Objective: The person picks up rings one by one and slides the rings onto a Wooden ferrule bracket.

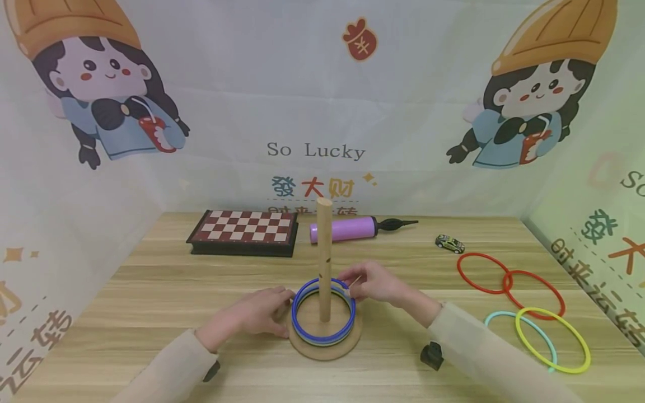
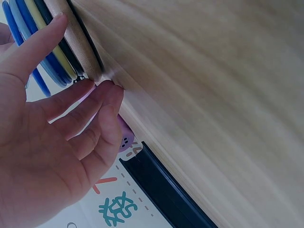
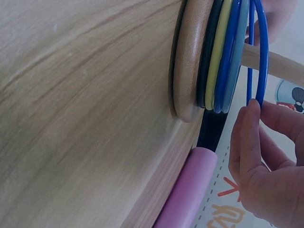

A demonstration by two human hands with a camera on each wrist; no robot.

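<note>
A wooden ring-toss stand (image 1: 325, 263) has an upright peg on a round base (image 1: 327, 354). Several rings lie stacked around the peg on the base; a dark, a yellow (image 3: 218, 57), a blue and a light blue one show. My right hand (image 1: 373, 282) pinches a blue ring (image 3: 262, 52) between thumb and fingertips. This ring encircles the peg, slightly above the stack. On the stand's left side, my left hand (image 1: 257, 313) holds the base's edge, with thumb (image 2: 50, 31) and curved fingertips spread along the rim.
Two red rings (image 1: 482, 253), a light blue ring (image 1: 546, 336) and a yellow ring (image 1: 587, 350) overlap at the right. Behind the stand lie a checkered game board (image 1: 244, 226), a purple hand pump (image 1: 347, 229) and a toy car (image 1: 450, 244). A printed cloth (image 1: 227, 123) encloses the table.
</note>
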